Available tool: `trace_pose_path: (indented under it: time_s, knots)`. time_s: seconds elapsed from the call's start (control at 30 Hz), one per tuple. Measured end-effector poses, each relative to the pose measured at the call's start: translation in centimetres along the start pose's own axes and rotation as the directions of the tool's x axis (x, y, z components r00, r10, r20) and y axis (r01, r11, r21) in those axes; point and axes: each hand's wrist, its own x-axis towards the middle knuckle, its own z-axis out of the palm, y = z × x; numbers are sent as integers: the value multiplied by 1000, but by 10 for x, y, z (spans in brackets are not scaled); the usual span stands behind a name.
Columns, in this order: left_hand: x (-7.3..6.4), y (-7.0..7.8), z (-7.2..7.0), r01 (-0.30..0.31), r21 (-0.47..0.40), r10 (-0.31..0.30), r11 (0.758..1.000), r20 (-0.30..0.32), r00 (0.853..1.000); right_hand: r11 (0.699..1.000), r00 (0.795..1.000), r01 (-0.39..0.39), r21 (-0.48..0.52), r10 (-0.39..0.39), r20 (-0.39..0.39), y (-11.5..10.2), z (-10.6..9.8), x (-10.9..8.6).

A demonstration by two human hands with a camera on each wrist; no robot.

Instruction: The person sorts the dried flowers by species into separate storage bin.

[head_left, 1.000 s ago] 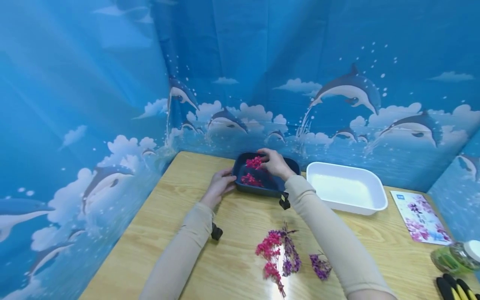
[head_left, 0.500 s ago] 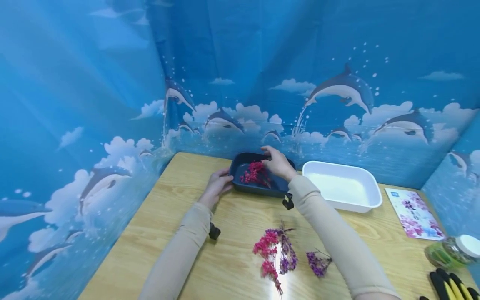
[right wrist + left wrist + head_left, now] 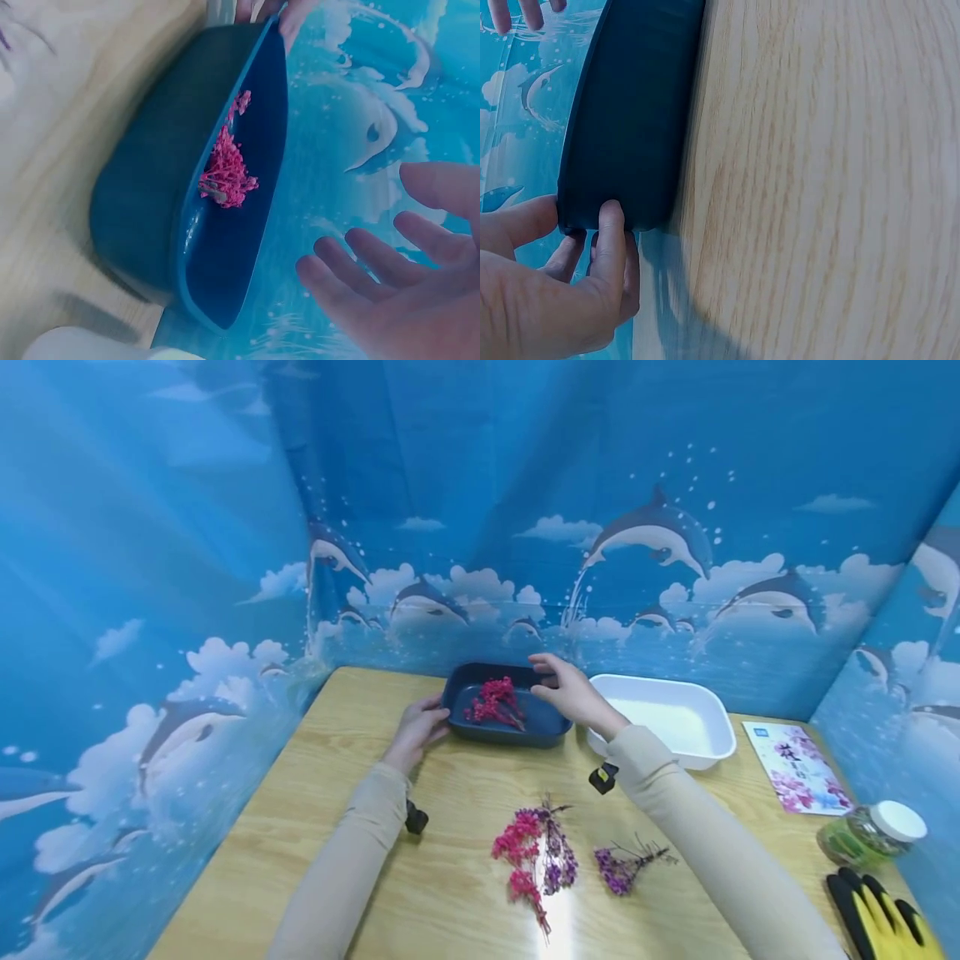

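A dark blue tray [image 3: 547,728] stands at the back of the wooden table, with pink dried flowers [image 3: 497,700] lying in its left part. My left hand [image 3: 417,730] holds the tray's left end; in the left wrist view its thumb is at the rim and its fingers [image 3: 610,240] are against the end wall. My right hand [image 3: 576,695] hovers over the tray's right end, holding nothing, fingers loosely spread, as the right wrist view also shows. More pink flowers [image 3: 517,839] lie on the table beside a purple sprig [image 3: 557,856]. Another purple sprig [image 3: 618,870] lies further right.
A white tray [image 3: 716,739] stands right of the dark one, partly behind my right forearm. Farther right are a floral packet [image 3: 798,768], a white-lidded jar [image 3: 870,835] and black-and-yellow gloves [image 3: 881,918]. A blue dolphin-print curtain [image 3: 465,510] backs the table.
My right hand has let go of the pink flowers, which now lie together in the dark tray, and has moved right. The left hand stays at the tray's end. The head view has shifted slightly.
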Motion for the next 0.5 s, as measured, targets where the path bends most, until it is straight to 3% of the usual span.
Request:
trace_pose_path:
  time_s: [0.3,0.5]
  knots:
    - [0,3,-1,19,12,-19,1000,-6,1000,994,994,95,48,-97,45,-2,8,-39]
    - [1,4,2,35,4,-35,999,-4,999,983,980,173,60,-178,94,-6,17,-61]
